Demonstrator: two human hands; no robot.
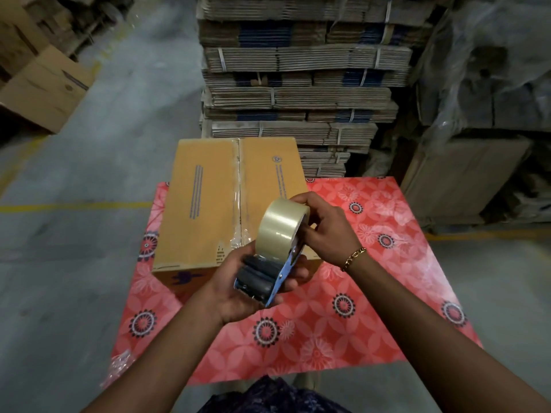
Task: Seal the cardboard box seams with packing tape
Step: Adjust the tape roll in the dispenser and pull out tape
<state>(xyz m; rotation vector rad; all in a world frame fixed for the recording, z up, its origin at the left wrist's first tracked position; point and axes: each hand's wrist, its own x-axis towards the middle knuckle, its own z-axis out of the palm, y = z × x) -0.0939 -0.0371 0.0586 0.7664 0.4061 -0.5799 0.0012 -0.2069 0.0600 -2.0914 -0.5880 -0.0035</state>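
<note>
**Both hands on the tape dispenser, box lying just beyond**

Nearest the camera, the left hand (238, 281) cups the tape dispenser (268, 278) from below, fingers curled closed around its dark handle and blue frame. The right hand (325, 231), a gold chain bracelet (353, 258) on its wrist, closes over the far side of the clear tape roll (281, 231) mounted on the dispenser, thumb and fingertips pinching at the roll's edge and hub. The tool is held in the air over the near end of the cardboard box (205, 204).

The box lies closed on a red flowered tablecloth (357, 308), towards the table's left side. A strip of clear tape (238, 192) runs along its central top seam from the far edge to the near edge, crinkled near the front.

Beyond the table stands a tall stack of flattened cartons (298, 73) bundled with white straps. Plastic-wrapped goods (489, 73) sit to the right, and an open carton (44, 87) rests on the grey floor (74, 263) to the left.
</note>
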